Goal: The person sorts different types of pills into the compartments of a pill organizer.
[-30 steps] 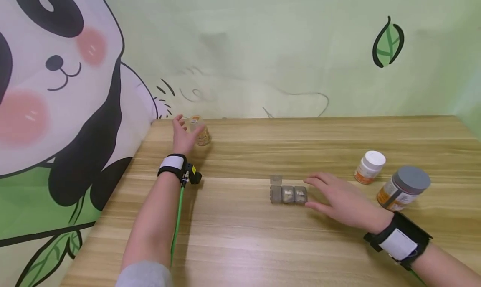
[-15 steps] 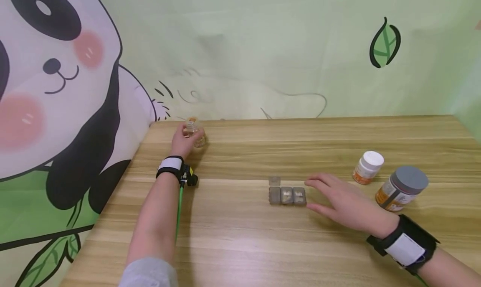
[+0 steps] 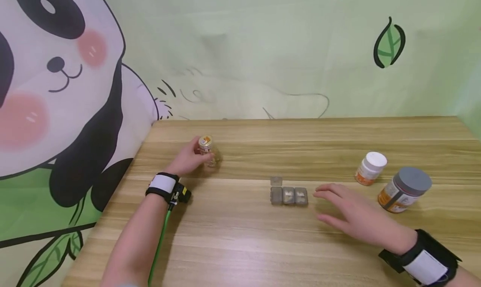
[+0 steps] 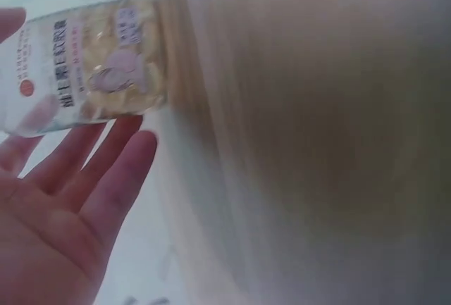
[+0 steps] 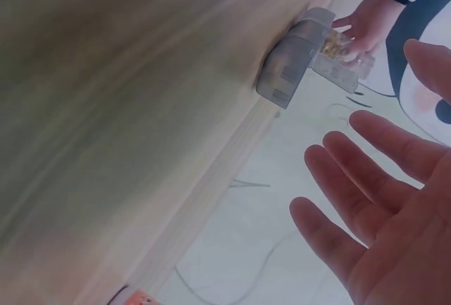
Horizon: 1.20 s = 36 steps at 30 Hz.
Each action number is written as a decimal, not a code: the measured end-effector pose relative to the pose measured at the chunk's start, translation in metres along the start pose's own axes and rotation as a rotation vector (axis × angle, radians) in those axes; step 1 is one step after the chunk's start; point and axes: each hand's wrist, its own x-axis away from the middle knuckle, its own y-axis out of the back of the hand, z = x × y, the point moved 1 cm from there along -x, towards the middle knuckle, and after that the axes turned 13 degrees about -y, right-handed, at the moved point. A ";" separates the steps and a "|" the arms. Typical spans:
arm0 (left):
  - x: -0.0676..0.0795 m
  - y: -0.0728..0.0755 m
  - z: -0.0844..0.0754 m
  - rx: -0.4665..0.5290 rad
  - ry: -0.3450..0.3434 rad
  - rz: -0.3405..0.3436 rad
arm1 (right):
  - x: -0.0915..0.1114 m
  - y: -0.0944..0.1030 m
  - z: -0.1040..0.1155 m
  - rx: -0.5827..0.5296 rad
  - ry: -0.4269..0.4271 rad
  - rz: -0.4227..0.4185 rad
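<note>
My left hand (image 3: 186,159) grips a small clear bottle (image 3: 206,142) with a gold-and-orange top, at the left of the table. In the left wrist view, yellowish softgel capsules show through the labelled side of this bottle (image 4: 116,65), with fingers under it and a thumb tip above. A grey translucent pill organizer (image 3: 288,196) lies mid-table. Its leftmost compartment has its lid (image 3: 276,181) flipped back; the other two lids are down, with pale contents showing. My right hand (image 3: 357,216) is just right of the organizer, fingers spread and holding nothing.
Behind my right hand stand a white-capped bottle (image 3: 371,168) with an orange label and a larger jar (image 3: 405,190) with a grey lid. The wooden table (image 3: 240,245) meets a green panda-printed backdrop (image 3: 240,61) at its far edge.
My left hand has closed round the capsule bottle and brought it from the back left toward me and to the right. The right hand has drawn back slightly from the organizer.
</note>
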 end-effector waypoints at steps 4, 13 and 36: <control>0.015 -0.014 -0.021 0.034 -0.076 0.095 | 0.005 0.001 0.002 -0.014 0.014 -0.022; 0.046 -0.049 -0.064 0.164 -0.220 0.315 | 0.012 0.001 0.006 -0.034 0.059 -0.077; 0.052 -0.147 -0.152 0.128 -0.639 0.646 | 0.010 -0.015 0.044 -0.166 0.057 -0.162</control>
